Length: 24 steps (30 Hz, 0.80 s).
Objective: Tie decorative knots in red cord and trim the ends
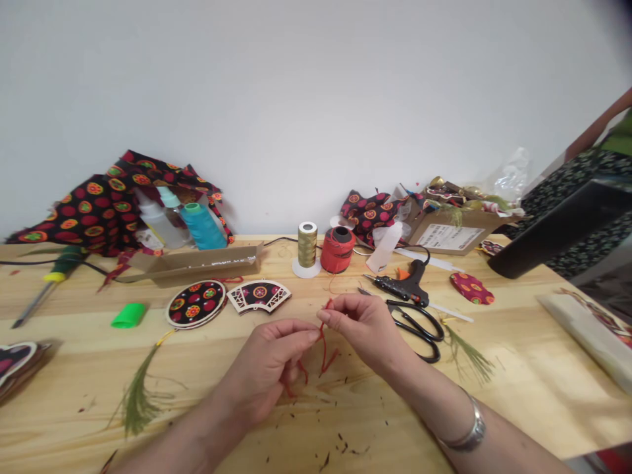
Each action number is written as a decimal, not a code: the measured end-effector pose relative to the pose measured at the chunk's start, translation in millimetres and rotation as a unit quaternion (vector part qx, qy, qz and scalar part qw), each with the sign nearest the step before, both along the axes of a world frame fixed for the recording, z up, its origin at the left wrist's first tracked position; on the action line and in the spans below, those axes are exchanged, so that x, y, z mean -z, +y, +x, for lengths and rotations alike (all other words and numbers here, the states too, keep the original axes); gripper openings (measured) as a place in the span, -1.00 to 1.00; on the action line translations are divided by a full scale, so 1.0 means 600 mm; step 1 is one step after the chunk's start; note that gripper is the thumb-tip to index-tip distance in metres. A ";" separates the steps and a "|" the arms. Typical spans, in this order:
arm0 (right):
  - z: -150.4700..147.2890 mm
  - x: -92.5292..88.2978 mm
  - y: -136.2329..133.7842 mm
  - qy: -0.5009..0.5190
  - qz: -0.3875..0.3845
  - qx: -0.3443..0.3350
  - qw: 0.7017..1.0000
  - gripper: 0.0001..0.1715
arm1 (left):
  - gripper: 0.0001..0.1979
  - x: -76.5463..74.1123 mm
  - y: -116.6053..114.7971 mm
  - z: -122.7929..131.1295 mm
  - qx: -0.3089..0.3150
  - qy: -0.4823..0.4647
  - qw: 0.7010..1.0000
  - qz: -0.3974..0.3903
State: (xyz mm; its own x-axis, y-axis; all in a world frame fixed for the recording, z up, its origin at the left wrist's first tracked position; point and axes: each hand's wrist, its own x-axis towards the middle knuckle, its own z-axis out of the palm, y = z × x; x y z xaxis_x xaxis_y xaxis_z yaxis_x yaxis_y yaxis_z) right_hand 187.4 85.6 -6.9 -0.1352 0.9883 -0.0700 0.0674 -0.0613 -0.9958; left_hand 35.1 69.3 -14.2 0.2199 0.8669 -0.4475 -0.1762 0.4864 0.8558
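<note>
Left hand (pixel 261 372), right hand (pixel 360 332); red thread (pixel 323 339) pinched between both

Pale wooden counter (pixel 59 359), one entry: black-handled scissors (pixel 417 332), hot glue gun (pixel 402 288), gold thread spool (pixel 307 245), red thread spool (pixel 338 250), screwdriver (pixel 59 280), round fabric ornament (pixel 195 303), fan-shaped ornament (pixel 259 295), green feather sprig (pixel 141 401), cardboard tray (pixel 197 263).

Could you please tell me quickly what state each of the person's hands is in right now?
Left hand: closed, pinching the red cord.
Right hand: closed, pinching the same cord.
</note>
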 end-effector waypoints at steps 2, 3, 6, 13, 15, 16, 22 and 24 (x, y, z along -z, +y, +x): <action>0.000 -0.002 -0.001 0.004 -0.003 0.003 1.000 -0.77 | -0.88 0.001 -0.001 0.000 0.006 0.007 1.000 0.003; 0.000 -0.003 -0.001 0.003 -0.007 0.006 1.000 -0.76 | -0.87 0.001 -0.002 0.000 0.010 0.009 1.000 0.004; 0.001 -0.005 -0.001 -0.001 -0.012 0.016 1.000 -0.76 | -0.87 0.000 -0.003 -0.001 0.021 0.013 1.000 0.013; -0.004 -0.003 -0.005 0.042 -0.021 0.011 0.999 -0.73 | -0.86 -0.001 -0.002 0.001 0.008 0.005 1.000 0.025; -0.007 -0.004 -0.007 0.101 -0.062 -0.018 0.993 -0.67 | -0.86 0.000 0.000 0.001 -0.010 -0.002 1.000 0.021; -0.008 -0.005 -0.009 0.124 -0.087 -0.036 0.988 -0.62 | -0.86 0.001 0.001 0.001 -0.020 -0.006 1.000 0.020; -0.012 -0.005 -0.011 0.137 -0.152 -0.073 0.976 -0.61 | -0.84 0.000 0.003 -0.001 -0.024 -0.014 1.000 0.008; -0.014 -0.002 -0.010 0.134 -0.155 -0.047 0.978 -0.62 | -0.86 -0.001 0.002 -0.001 -0.025 -0.008 1.000 0.008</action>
State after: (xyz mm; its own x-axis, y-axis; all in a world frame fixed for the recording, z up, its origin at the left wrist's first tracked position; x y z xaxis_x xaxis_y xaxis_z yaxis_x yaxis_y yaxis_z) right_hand 179.1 79.4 -5.4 -0.2794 0.9073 -0.3143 -0.1726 -0.3694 -0.9131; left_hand 34.7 70.5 -13.8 0.1824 0.8842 -0.4300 -0.2137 0.4625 0.8605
